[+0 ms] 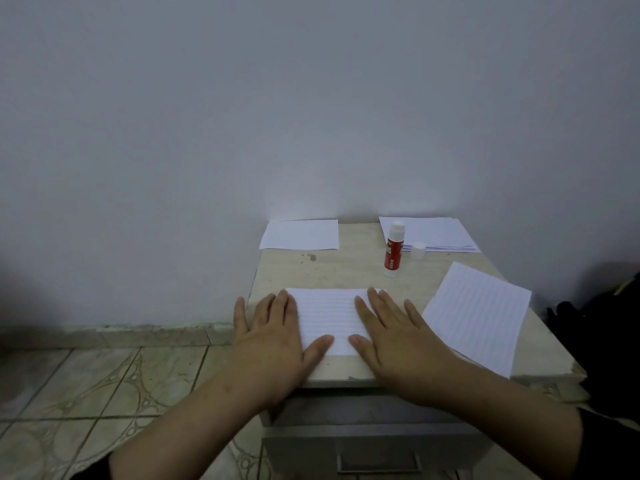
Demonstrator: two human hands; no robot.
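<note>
While both hands, left [273, 337] and right [398, 337], pressed flat and open-fingered on the white lined folded paper sheet [329, 317], creasing appeared underway; gluing likely followed, requiring the uncapped red glue stick [393, 251].

A plain pale wall [311, 98] rises behind the bench [346, 268]; patterned floor tiles [104, 386] lie left, dimly lit.

Both forearms stretched forward, left hand [277, 336] and right hand [398, 336] flat, palms down, fingers straight and spread.
</note>
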